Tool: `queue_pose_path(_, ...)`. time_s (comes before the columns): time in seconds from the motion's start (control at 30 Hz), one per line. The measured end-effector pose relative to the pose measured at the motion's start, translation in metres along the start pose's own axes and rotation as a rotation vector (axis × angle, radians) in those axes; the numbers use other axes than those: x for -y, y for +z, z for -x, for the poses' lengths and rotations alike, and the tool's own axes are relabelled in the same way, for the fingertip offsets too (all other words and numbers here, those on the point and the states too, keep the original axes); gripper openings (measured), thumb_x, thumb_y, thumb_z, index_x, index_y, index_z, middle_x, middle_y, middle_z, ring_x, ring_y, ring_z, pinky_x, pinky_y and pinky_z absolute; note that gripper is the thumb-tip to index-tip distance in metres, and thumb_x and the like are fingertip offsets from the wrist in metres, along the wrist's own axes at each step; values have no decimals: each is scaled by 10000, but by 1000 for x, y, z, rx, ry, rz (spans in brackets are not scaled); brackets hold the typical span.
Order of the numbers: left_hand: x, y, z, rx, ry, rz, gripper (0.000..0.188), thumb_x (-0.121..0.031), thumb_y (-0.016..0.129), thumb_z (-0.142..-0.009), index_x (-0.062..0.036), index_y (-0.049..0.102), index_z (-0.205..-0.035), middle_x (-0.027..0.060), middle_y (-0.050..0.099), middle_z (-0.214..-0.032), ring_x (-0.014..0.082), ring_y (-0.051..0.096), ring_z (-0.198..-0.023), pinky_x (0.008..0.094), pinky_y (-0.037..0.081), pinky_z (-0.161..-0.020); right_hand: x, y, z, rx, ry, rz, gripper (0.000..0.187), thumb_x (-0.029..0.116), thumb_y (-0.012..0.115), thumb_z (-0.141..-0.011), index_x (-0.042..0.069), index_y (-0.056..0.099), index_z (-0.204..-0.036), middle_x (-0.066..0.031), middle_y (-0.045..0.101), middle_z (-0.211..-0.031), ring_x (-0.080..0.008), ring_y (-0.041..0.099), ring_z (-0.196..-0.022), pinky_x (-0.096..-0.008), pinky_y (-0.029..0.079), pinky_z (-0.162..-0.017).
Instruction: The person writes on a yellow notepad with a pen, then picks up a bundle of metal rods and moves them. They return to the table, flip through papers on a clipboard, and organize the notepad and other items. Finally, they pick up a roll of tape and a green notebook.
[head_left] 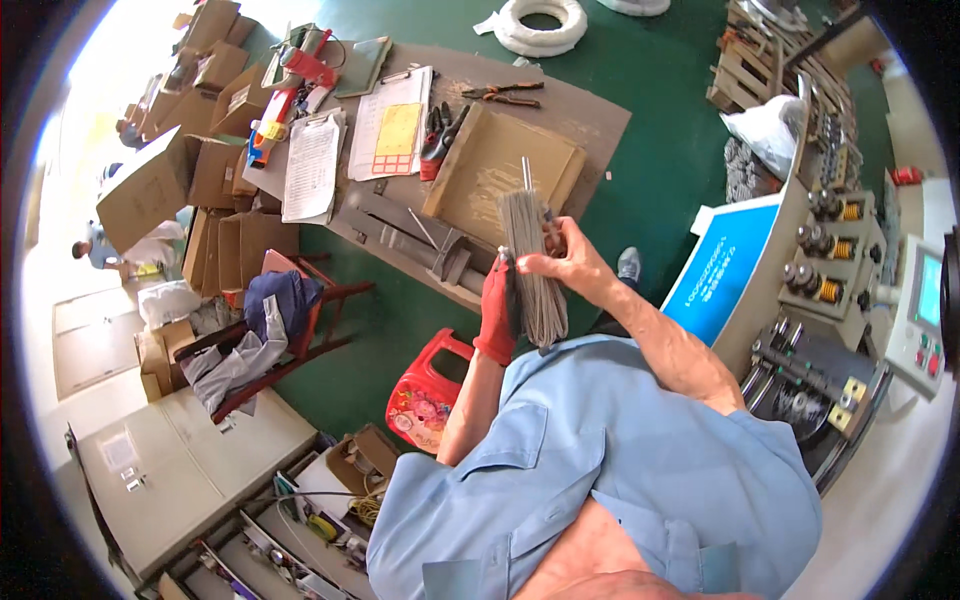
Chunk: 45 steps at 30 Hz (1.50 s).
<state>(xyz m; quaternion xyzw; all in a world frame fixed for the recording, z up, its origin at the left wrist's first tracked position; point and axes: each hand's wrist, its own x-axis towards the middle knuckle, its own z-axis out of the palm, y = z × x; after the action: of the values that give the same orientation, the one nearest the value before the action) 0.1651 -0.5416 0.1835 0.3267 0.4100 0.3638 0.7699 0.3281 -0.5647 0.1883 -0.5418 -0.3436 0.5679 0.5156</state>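
Observation:
A bundle of thin grey metal wires [541, 310] is held upright in front of my chest, between both hands. My left hand [498, 308], in a red glove with a dark palm, presses along its left side. Bare, my right hand [577, 262] grips the bundle from the right, thumb across the near face and fingers partly hidden behind it. Above the bundle's top a thin bright rod [527, 174] sticks up; whether it belongs to the bundle I cannot tell. Just beyond lies a shallow wooden tray [568, 160] with loose short wire pieces in it.
On the workbench [590, 110] are pliers [505, 94], clipboards with papers [313, 168] and a bench vise [455, 258]. A red plastic stool [425, 395] stands at my left. Machinery with a control panel [925, 310] is on my right; cardboard boxes [150, 190] pile up far left.

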Motion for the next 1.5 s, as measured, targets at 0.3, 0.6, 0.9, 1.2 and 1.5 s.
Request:
queue_pose_path(0.3,18,110,-45,-184,-36,135,423,-379,401,-1026,-17,569,-1168,85,647,-1010,166,648,-849,323,547,-745,39,-108,-54,220,232,-104,627,321,775,-775,4,447,-1205,-37,558,-887,-113,548,-783,-276,455,-615)
queue_pose_path(0.6,31,229,-140,-75,-48,69,416,-407,391,-1032,-43,569,-1126,88,646,-975,171,649,-816,332,548,-722,91,-230,-104,24,42,56,729,320,825,-756,-78,407,-1202,-170,598,-1036,-176,617,-878,-307,517,-770)
queue_pose_path(0.9,31,292,-228,52,-110,60,428,-397,385,-1032,-35,564,-1174,89,637,-1036,178,639,-896,344,535,-805,115,-313,-148,-104,93,-114,746,395,815,-753,-74,454,-1207,-124,574,-1017,-160,564,-930,-305,481,-800)
queue_pose_path(1.2,3,317,-343,152,-214,85,489,-434,360,-1036,-31,496,-1278,106,622,-1103,203,646,-908,366,547,-820,140,-361,-241,-98,84,-7,784,460,829,-715,-49,474,-1194,-85,550,-1006,-161,555,-901,-300,481,-766)
queue_pose_path(1.5,-17,313,-432,114,-240,84,420,-390,406,-1031,-32,578,-1167,84,645,-999,173,643,-869,333,540,-769,150,-366,-322,-203,153,29,667,392,776,-766,-10,492,-1216,-81,522,-1019,-134,540,-892,-296,479,-690)
